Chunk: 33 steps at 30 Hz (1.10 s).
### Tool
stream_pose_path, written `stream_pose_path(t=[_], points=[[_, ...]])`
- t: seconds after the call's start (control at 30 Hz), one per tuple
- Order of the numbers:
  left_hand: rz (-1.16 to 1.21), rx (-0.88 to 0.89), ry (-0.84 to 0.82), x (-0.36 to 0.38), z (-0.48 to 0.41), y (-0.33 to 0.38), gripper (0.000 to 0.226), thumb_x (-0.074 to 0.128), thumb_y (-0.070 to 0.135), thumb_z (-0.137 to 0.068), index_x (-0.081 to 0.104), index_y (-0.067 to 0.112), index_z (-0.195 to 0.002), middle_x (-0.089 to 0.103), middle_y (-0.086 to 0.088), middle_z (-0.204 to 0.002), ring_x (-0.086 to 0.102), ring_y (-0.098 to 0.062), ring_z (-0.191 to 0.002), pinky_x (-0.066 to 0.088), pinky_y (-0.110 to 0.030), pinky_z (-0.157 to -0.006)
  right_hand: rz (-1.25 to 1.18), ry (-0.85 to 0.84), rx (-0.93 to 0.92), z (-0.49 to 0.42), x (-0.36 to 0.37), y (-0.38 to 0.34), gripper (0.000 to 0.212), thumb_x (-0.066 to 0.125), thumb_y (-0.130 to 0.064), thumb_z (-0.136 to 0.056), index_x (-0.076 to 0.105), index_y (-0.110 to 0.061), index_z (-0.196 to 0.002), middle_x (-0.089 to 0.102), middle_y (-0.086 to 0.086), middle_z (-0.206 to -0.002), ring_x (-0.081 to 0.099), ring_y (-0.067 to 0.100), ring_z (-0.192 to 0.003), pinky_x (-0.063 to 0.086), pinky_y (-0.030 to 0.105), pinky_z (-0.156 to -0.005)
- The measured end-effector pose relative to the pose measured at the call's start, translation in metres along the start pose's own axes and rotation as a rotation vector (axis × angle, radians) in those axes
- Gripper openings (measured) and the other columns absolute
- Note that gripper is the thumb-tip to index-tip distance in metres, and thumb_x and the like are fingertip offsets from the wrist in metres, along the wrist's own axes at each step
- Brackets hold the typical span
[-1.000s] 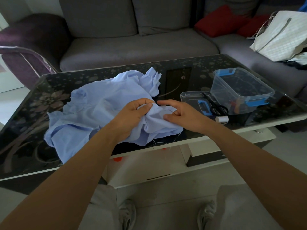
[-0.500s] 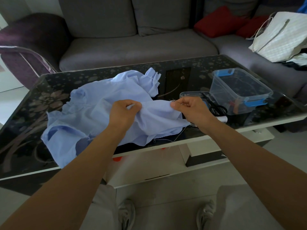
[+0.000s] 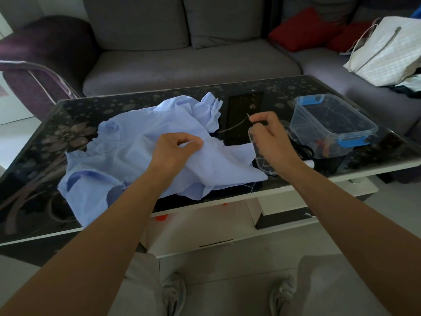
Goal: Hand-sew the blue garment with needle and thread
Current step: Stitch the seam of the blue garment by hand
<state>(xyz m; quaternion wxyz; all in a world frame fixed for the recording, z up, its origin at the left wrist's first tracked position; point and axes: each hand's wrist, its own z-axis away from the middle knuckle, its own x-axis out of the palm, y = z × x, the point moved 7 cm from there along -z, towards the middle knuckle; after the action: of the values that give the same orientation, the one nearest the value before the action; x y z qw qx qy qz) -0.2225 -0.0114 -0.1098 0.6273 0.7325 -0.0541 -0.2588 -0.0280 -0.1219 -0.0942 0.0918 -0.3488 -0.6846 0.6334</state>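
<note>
Two hands are at work. The right hand is raised over the right half of the table, with thumb and forefinger pinching a needle whose tip points to eleven o'clock; the other fingers are curled. The left hand, at eight o'clock from it, pinches a fold of the blue garment and holds it up off the glass. The rest of the garment lies crumpled toward nine o'clock.

The thread is too fine to trace between needle and cloth. One loose strand shows at the garment's near edge.

Assessment: a stitch appears to be mid-pull. No finished seam can be made out, so the extent sewn is undetermined. Knotting and trimming appear outstanding.

Count:
- one needle
- one garment
- one clear box at three o'clock of the right hand
- one flat lid under the wrist
- one pair of scissors
- one white spool
- two red cushions at one o'clock
</note>
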Motion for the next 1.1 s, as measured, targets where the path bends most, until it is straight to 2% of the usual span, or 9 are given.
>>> stream_pose_path(t=[0.13,0.23,0.3,0.4,0.47,0.6,0.7,0.77,1.1], points=[[0.020,0.008,-0.095,0.006,0.004,0.004,0.010,0.069,0.021,-0.089,0.074,0.023,-0.081,0.073,0.009,-0.090,0.064,-0.002,-0.087,0.051,-0.016,-0.081,0.097,-0.284,-0.179,0.013,0.030,-0.021,0.018,0.042,-0.005,-0.100,0.059,-0.010,-0.104,0.049,-0.009,-0.067,0.047,-0.001,-0.053,0.038,0.010,-0.052],[0.036,0.008,-0.161,0.010,0.007,0.004,0.010,0.067,0.019,-0.091,0.076,0.014,-0.091,0.074,0.001,-0.097,0.065,-0.006,-0.090,0.052,-0.016,-0.079,0.207,-0.386,-0.296,0.021,0.038,-0.027,0.021,0.049,-0.006,-0.099,0.064,-0.010,-0.113,0.061,-0.005,-0.064,0.056,-0.004,-0.056,0.041,0.006,-0.056],[0.048,0.003,-0.171,0.009,0.007,0.003,0.013,0.066,0.019,-0.092,0.076,0.011,-0.094,0.074,-0.004,-0.100,0.064,-0.010,-0.092,0.052,-0.017,-0.079,0.168,-0.401,-0.271,0.020,0.035,-0.027,0.023,0.053,-0.008,-0.098,0.061,-0.009,-0.120,0.070,0.003,-0.070,0.056,-0.002,-0.052,0.041,0.009,-0.053],[0.071,-0.004,-0.192,0.009,0.006,0.003,0.015,0.065,0.018,-0.092,0.076,0.009,-0.095,0.074,-0.006,-0.100,0.064,-0.011,-0.092,0.052,-0.021,-0.081,0.104,-0.445,-0.244,0.017,0.031,-0.024,0.016,0.056,-0.012,-0.097,0.065,-0.013,-0.110,0.070,0.004,-0.067,0.046,0.009,-0.045,0.041,0.019,-0.048],[0.086,-0.006,-0.207,0.009,0.007,0.004,0.014,0.065,0.018,-0.092,0.076,0.010,-0.095,0.074,-0.005,-0.099,0.065,-0.009,-0.091,0.053,-0.021,-0.081,0.140,-0.469,-0.285,0.017,0.030,-0.023,0.018,0.056,-0.013,-0.097,0.070,-0.017,-0.107,0.067,0.004,-0.062,0.049,0.012,-0.049,0.043,0.020,-0.052],[0.066,-0.006,-0.229,0.012,0.008,0.004,0.013,0.065,0.019,-0.091,0.076,0.013,-0.095,0.074,-0.002,-0.102,0.065,-0.012,-0.097,0.052,-0.023,-0.086,0.189,-0.449,-0.293,0.017,0.030,-0.020,0.024,0.056,-0.015,-0.097,0.067,-0.032,-0.110,0.070,0.009,-0.075,0.060,0.028,-0.062,0.047,0.019,-0.057],[0.056,-0.006,-0.227,0.012,0.008,0.004,0.015,0.065,0.020,-0.092,0.076,0.011,-0.097,0.074,-0.004,-0.103,0.065,-0.018,-0.102,0.051,-0.029,-0.091,0.196,-0.447,-0.302,0.017,0.030,-0.021,0.026,0.054,-0.011,-0.098,0.066,-0.029,-0.113,0.062,-0.011,-0.056,0.050,0.010,-0.050,0.041,0.012,-0.052],[0.051,-0.009,-0.227,0.012,0.009,0.004,0.017,0.065,0.020,-0.092,0.076,0.009,-0.099,0.074,-0.005,-0.103,0.065,-0.021,-0.104,0.051,-0.031,-0.092,0.193,-0.463,-0.297,0.018,0.030,-0.020,0.027,0.052,-0.009,-0.098,0.065,-0.026,-0.115,0.056,-0.017,-0.050,0.046,0.006,-0.046,0.039,0.012,-0.051],[0.046,-0.025,-0.234,0.014,0.009,0.004,0.019,0.066,0.021,-0.091,0.076,0.008,-0.101,0.073,-0.007,-0.105,0.065,-0.022,-0.104,0.053,-0.030,-0.090,0.185,-0.483,-0.279,0.018,0.029,-0.019,0.029,0.053,-0.005,-0.097,0.070,-0.018,-0.116,0.046,-0.010,-0.045,0.041,0.006,-0.043,0.036,0.011,-0.049]])
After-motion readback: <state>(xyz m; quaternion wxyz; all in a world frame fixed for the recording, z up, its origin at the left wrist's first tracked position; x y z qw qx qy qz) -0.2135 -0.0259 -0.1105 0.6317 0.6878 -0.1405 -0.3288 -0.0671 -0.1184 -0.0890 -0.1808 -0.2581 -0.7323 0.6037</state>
